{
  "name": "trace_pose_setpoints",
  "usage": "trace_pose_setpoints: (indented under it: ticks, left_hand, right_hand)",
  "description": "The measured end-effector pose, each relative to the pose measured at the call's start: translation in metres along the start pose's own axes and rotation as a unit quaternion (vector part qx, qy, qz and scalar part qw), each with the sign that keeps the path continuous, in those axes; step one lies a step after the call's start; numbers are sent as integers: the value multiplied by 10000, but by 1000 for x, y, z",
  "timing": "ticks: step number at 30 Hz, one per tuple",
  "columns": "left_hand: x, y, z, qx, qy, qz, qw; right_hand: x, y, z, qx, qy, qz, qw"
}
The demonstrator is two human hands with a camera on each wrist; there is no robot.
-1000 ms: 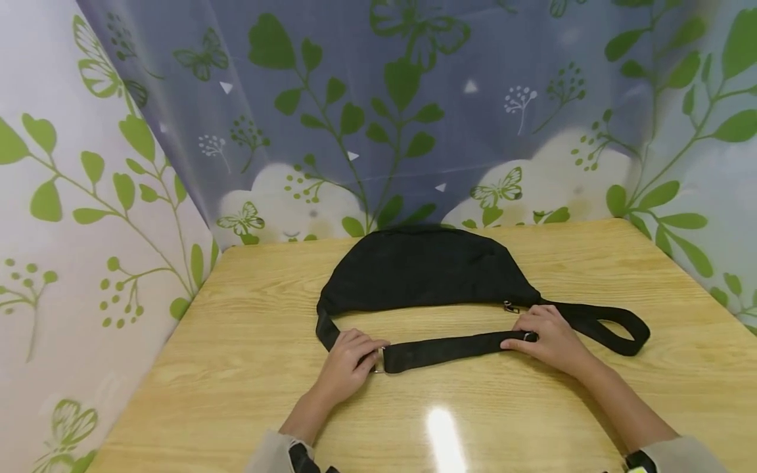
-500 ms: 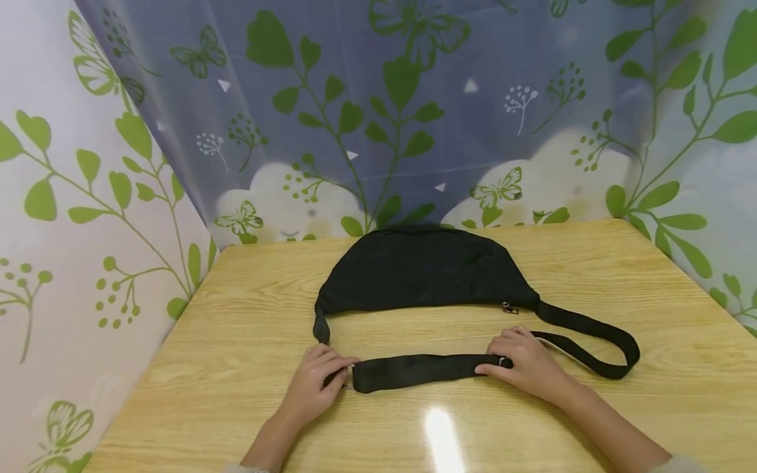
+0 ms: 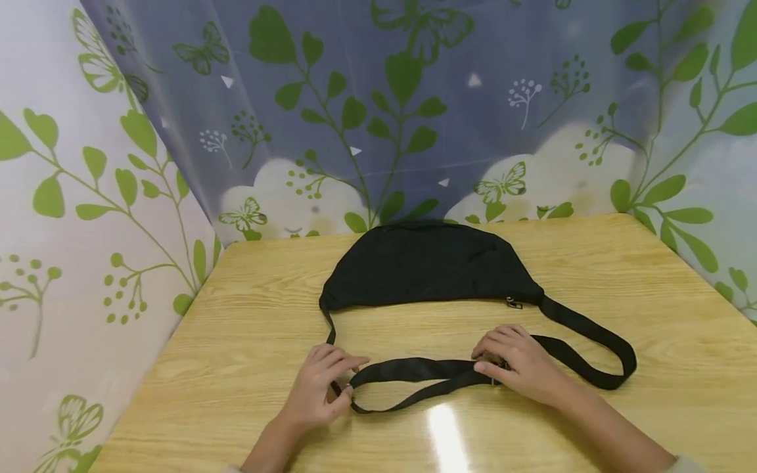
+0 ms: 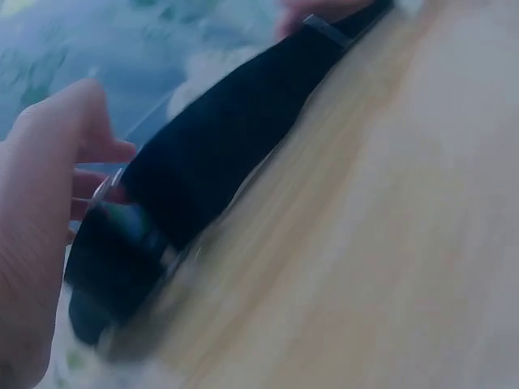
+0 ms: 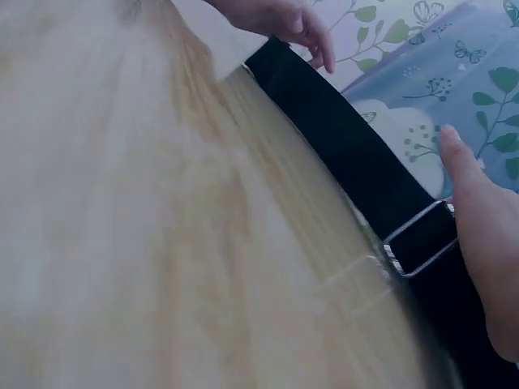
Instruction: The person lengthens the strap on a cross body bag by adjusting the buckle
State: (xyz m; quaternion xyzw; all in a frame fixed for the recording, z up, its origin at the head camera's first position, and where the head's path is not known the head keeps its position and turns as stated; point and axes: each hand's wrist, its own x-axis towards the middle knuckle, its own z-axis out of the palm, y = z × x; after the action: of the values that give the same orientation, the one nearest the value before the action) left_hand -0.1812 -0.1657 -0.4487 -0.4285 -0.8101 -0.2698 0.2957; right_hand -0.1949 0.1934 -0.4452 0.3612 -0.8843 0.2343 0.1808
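Observation:
A black waist bag (image 3: 428,266) lies flat on the wooden table, its webbing strap (image 3: 408,370) looped toward me. My left hand (image 3: 319,384) holds the strap's left end at a metal ring (image 4: 105,188), with the thumb and fingers on either side. Farther right, my right hand (image 3: 520,364) grips the strap at a metal slider buckle (image 5: 392,259), partly covering it in the head view. Between the hands the webbing splits into two layers, the lower one sagging toward me. In the right wrist view my thumb (image 5: 458,158) points up beside the buckle.
The wooden table (image 3: 248,302) reaches back to a leafy printed curtain (image 3: 378,118), which also covers both sides. A slack strap loop (image 3: 621,351) lies right of my right hand. A zipper pull (image 3: 514,303) hangs at the bag's lower right edge.
Both hands have moved left and nearer me with the strap. Its two layers, flat together before, have now spread apart between the hands. The right-hand strap loop has opened wider.

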Motion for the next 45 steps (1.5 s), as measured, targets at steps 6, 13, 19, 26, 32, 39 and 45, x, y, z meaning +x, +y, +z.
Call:
trace_pose_setpoints:
  ticks: [6,13,19,26,32,39,45]
  left_hand:
    - [54,51,30,946,-100,945,9910]
    - [112,99,81,1880,-2843,454,9390]
    - [124,97,111,1557,-3571,200,9208]
    - [113,93,114,220,-3289,466,9430]
    - [103,109,100,-590,-3760,528,9232]
    - [92,132,90,-1870,-4755,-62,8596]
    - [89,133,90,-1842,-4891,134,8525]
  right_hand:
    - [14,18,-37,-758,60,293,9967]
    - [31,75,-63,-1857,-254,-103,9822]
    - [29,103,-62,-1927,-1443,-315,9701]
    - [32,117,-62,-1532,-1791,-486,9706]
    - [32,129,-67,-1593,-1896,-413,9680]
    - [35,135,-69,-1591,-2136,-277,9635]
    - [36,136,-68,-1570,-2280,-112,9609]
